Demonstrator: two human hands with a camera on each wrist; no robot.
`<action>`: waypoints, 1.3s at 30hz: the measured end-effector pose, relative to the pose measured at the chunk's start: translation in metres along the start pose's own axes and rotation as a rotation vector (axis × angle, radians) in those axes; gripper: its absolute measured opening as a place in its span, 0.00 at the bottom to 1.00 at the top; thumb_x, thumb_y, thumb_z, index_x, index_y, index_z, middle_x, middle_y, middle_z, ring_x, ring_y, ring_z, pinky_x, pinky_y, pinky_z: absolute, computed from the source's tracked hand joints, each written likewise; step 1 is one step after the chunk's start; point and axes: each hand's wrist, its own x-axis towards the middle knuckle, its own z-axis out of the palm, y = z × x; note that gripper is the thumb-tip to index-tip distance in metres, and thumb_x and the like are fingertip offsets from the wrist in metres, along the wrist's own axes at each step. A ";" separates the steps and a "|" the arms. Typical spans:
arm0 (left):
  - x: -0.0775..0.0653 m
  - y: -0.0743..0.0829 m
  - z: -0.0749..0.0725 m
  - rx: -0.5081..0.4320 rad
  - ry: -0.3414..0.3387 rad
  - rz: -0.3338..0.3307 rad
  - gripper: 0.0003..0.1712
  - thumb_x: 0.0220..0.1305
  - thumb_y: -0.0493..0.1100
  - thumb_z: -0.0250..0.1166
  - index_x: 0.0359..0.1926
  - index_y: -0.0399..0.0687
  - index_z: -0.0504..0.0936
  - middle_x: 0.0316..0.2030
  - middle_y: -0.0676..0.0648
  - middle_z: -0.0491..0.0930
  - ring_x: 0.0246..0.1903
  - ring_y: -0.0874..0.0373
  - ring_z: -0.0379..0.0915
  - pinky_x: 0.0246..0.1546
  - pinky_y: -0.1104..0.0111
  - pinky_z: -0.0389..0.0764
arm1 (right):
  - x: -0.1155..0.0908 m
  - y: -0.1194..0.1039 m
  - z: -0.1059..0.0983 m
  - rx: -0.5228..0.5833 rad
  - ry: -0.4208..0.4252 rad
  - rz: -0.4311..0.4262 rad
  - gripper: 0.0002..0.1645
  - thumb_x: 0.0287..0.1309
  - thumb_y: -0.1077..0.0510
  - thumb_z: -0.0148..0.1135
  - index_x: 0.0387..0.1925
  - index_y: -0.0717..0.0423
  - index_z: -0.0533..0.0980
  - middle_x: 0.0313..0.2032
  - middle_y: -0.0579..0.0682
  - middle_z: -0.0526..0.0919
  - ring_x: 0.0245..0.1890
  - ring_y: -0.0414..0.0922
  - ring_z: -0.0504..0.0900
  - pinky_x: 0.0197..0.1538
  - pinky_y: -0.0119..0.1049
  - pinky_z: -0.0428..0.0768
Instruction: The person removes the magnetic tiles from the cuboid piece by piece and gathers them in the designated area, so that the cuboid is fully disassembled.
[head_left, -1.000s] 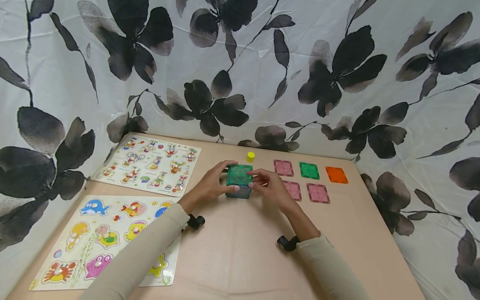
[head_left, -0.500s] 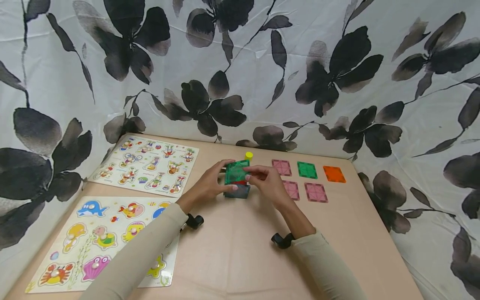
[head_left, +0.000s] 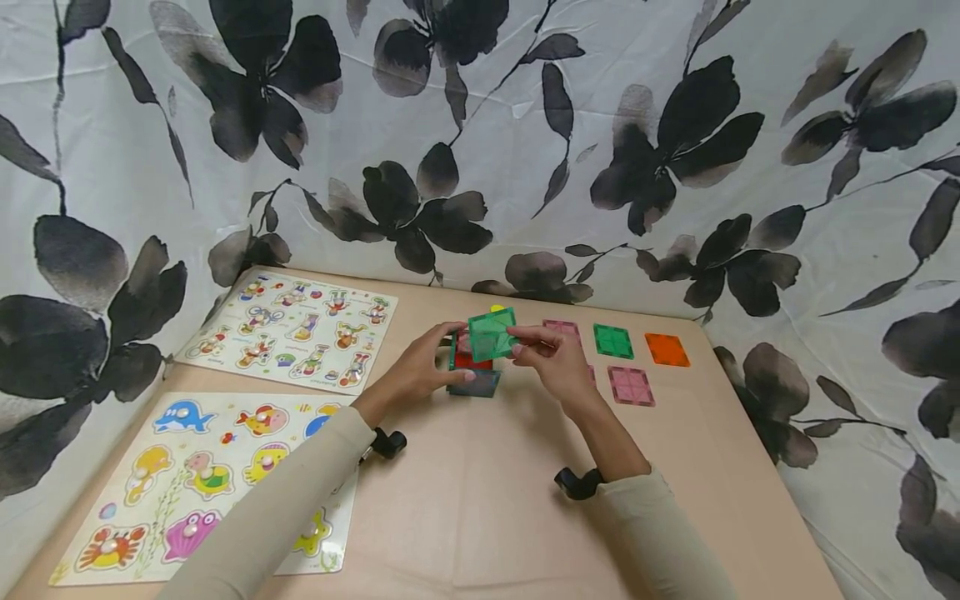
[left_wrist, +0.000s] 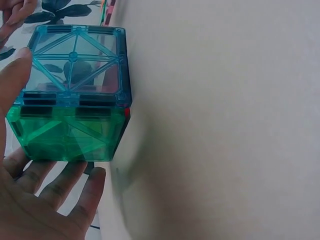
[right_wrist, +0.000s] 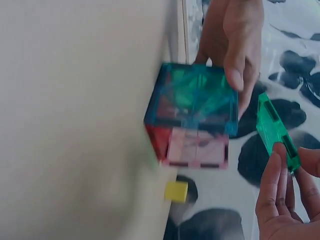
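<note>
A box of see-through magnetic tiles [head_left: 474, 384] stands on the table, its top side uncovered. The left wrist view shows its blue wall [left_wrist: 95, 65] and green wall [left_wrist: 67, 137]; pink [right_wrist: 197, 150] and red [right_wrist: 158, 141] walls appear in the right wrist view. My left hand [head_left: 411, 369] holds the box from the left, thumb at the blue wall and fingers by the green one. Just above and right of the box, my right hand [head_left: 553, 365] pinches a green magnetic tile [head_left: 491, 333] by its edge, tilted and apart from the box.
Right of the hands lie several flat tiles, including pink [head_left: 632, 386], green [head_left: 612, 341] and orange [head_left: 667, 350]. A yellow cylinder [right_wrist: 176, 191] sits behind the box. Two picture puzzle boards, animal figures [head_left: 307, 325] and sea creatures [head_left: 247, 467], occupy the left side.
The green tile, lying over the box's top one second ago, has been lifted off and moved rightward by my right hand, exposing the red and pink inside. My left hand stays on the box.
</note>
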 end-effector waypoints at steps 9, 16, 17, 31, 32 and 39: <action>0.001 -0.002 -0.001 -0.080 -0.019 0.031 0.51 0.65 0.47 0.77 0.82 0.60 0.59 0.81 0.47 0.61 0.81 0.41 0.56 0.81 0.39 0.57 | -0.010 0.007 -0.049 0.025 0.082 0.040 0.20 0.72 0.63 0.66 0.63 0.56 0.83 0.62 0.55 0.81 0.44 0.41 0.91 0.54 0.30 0.88; 0.002 -0.005 -0.001 -0.168 -0.030 0.086 0.42 0.72 0.48 0.72 0.80 0.59 0.64 0.80 0.47 0.63 0.80 0.37 0.57 0.76 0.37 0.67 | -0.021 0.014 -0.087 0.001 0.139 0.092 0.22 0.74 0.61 0.64 0.66 0.58 0.81 0.58 0.53 0.79 0.47 0.45 0.91 0.49 0.24 0.87; 0.002 -0.005 0.000 -0.182 -0.031 0.089 0.40 0.73 0.48 0.70 0.80 0.58 0.64 0.80 0.46 0.64 0.80 0.36 0.57 0.75 0.37 0.68 | -0.023 0.015 -0.092 -0.003 0.146 0.099 0.22 0.75 0.60 0.64 0.67 0.58 0.80 0.57 0.51 0.79 0.48 0.45 0.91 0.49 0.22 0.86; 0.001 -0.010 0.006 -0.216 -0.009 0.077 0.40 0.75 0.49 0.68 0.82 0.58 0.62 0.80 0.48 0.63 0.83 0.40 0.50 0.81 0.36 0.53 | -0.055 0.043 -0.183 0.194 0.271 0.021 0.28 0.70 0.64 0.67 0.69 0.68 0.76 0.55 0.46 0.81 0.44 0.37 0.92 0.51 0.28 0.88; 0.001 -0.011 0.006 -0.217 -0.007 0.076 0.40 0.75 0.50 0.68 0.82 0.59 0.62 0.80 0.48 0.63 0.83 0.41 0.50 0.81 0.35 0.53 | -0.058 0.045 -0.189 0.207 0.277 0.018 0.28 0.70 0.65 0.67 0.69 0.68 0.76 0.55 0.46 0.81 0.43 0.37 0.92 0.51 0.29 0.88; 0.001 -0.014 0.009 -0.241 -0.001 0.077 0.40 0.75 0.49 0.68 0.81 0.59 0.63 0.80 0.47 0.64 0.83 0.39 0.50 0.80 0.34 0.53 | -0.070 0.058 -0.222 0.302 0.319 0.045 0.26 0.69 0.68 0.66 0.67 0.65 0.78 0.49 0.46 0.85 0.41 0.40 0.93 0.49 0.31 0.89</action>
